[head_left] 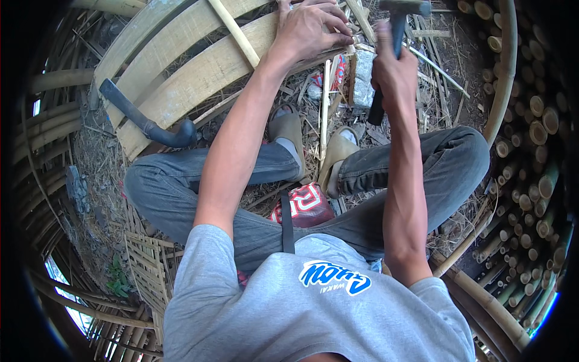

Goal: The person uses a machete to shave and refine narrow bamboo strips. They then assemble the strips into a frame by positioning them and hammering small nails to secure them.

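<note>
My right hand (395,75) is wrapped round the dark handle of a hammer (398,30). The hammer is raised, its metal head at the top edge of the view and the handle's butt below my fist. To its left, my left hand (313,29) lies over the right end of a curved bamboo slat (211,78). Thumb and fingers of that hand are bent together at the slat's end; whatever is between them is too small or hidden to name. Close below both hands stands a grey block (362,78), with a red and blue wrapper (338,72) beside it.
A curved blade tool with a black handle (175,134) rests on the slats at left. A thin bamboo strip (234,33) crosses them. Bamboo poles (531,193) are stacked at right. Between my legs sits a red printed bag (310,205). Woven bamboo (148,259) lies lower left.
</note>
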Motion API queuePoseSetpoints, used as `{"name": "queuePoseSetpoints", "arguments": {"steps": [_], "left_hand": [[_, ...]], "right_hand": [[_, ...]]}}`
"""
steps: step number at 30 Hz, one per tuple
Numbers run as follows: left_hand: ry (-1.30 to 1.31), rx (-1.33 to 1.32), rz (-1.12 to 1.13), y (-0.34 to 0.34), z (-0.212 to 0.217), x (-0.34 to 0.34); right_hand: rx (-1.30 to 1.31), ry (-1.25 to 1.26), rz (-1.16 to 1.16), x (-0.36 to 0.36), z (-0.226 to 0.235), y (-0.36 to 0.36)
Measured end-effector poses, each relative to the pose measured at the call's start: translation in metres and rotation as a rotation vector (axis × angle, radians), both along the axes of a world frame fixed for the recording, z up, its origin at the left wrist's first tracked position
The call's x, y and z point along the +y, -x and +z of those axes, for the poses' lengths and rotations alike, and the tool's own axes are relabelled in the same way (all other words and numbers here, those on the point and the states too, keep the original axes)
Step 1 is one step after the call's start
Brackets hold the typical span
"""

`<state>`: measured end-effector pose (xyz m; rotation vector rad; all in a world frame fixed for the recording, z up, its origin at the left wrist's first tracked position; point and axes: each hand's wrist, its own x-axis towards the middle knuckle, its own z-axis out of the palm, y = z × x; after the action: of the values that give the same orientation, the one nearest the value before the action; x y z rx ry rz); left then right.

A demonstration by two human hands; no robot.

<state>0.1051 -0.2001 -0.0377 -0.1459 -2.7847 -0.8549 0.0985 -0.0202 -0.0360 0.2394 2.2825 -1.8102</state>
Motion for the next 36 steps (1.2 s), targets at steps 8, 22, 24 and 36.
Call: {"name": "queuePoseSetpoints", "arguments": {"steps": [8, 22, 24, 36], "left_hand": [[-0.043, 0.013, -0.033, 0.004, -0.010, -0.005], [-0.054, -0.009, -0.048, -0.001, -0.001, -0.002], [-0.062, 0.061, -0.055, 0.005, -0.016, -0.007], [-0.052, 0.004, -0.052, -0.003, -0.003, -0.005]], "right_hand": [[0.035, -0.248, 0.171, 0.013, -0.005, -0.038], [0.219, -0.159, 0.098, 0.007, -0.012, -0.057], [0.056, -0.253, 0.163, 0.011, -0.029, -0.049], [0.026, -0.028, 0.081, 0.013, -0.002, -0.048]]}}
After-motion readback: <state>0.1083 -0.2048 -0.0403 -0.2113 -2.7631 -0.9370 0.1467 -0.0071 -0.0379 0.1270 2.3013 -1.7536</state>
